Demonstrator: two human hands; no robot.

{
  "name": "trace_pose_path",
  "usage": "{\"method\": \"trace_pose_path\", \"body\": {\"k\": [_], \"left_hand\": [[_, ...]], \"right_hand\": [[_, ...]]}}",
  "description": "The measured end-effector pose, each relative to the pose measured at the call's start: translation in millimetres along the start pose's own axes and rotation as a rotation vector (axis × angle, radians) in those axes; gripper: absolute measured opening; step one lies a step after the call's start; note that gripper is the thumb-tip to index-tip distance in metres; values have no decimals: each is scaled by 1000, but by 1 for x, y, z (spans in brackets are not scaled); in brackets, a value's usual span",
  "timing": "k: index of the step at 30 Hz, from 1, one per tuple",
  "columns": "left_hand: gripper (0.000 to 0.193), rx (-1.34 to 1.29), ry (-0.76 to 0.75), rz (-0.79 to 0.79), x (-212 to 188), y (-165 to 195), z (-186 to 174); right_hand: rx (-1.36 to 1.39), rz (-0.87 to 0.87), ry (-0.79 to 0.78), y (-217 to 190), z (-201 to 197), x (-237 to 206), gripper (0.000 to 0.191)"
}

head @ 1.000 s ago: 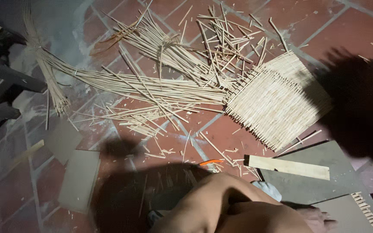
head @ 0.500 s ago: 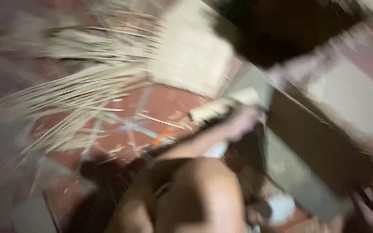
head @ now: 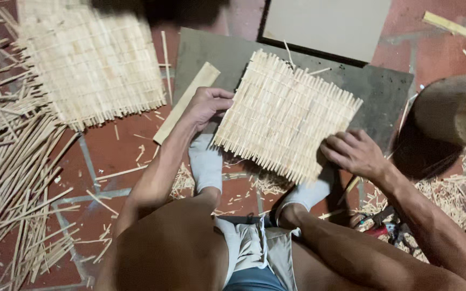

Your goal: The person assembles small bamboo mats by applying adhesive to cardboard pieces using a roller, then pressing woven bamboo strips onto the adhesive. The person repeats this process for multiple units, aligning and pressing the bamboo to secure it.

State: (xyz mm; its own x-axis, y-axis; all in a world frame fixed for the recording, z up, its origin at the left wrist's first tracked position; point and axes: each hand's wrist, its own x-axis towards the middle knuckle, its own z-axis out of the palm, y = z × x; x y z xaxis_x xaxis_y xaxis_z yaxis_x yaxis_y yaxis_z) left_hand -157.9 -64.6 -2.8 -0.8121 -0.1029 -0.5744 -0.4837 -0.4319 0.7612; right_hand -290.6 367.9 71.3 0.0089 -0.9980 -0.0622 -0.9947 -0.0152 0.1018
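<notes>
A: What occupied the centre of the frame?
B: A woven bamboo mat (head: 287,116) lay tilted across a grey board (head: 384,86), above the person's socked feet.

A: And the second mat (head: 90,62)?
B: Upper left, on the red tile floor (head: 120,151), beside loose bamboo strips (head: 17,183).

A: Grip state?
B: The left hand (head: 208,105) curled over the mat's left edge, fingers pressed together. The right hand (head: 354,153) clasped its lower right corner.

A: Smaller items?
B: A flat wooden slat (head: 186,102) lay just left of the left hand.

A pale woven bamboo mat (head: 287,116) lies flat and skewed on a grey board (head: 376,89).
</notes>
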Motion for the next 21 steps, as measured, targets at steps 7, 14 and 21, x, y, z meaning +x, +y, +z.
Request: {"method": "trace_pose_path", "body": {"k": [7, 14, 21], "left_hand": [[26, 578, 324, 128, -3, -31, 34], [28, 574, 423, 160, -22, -41, 48], [29, 802, 433, 228, -37, -31, 61]], "right_hand": [[49, 127, -75, 14, 43, -5, 43], [243, 608, 67, -26, 51, -32, 36], [649, 1276, 431, -82, 84, -5, 22]]}}
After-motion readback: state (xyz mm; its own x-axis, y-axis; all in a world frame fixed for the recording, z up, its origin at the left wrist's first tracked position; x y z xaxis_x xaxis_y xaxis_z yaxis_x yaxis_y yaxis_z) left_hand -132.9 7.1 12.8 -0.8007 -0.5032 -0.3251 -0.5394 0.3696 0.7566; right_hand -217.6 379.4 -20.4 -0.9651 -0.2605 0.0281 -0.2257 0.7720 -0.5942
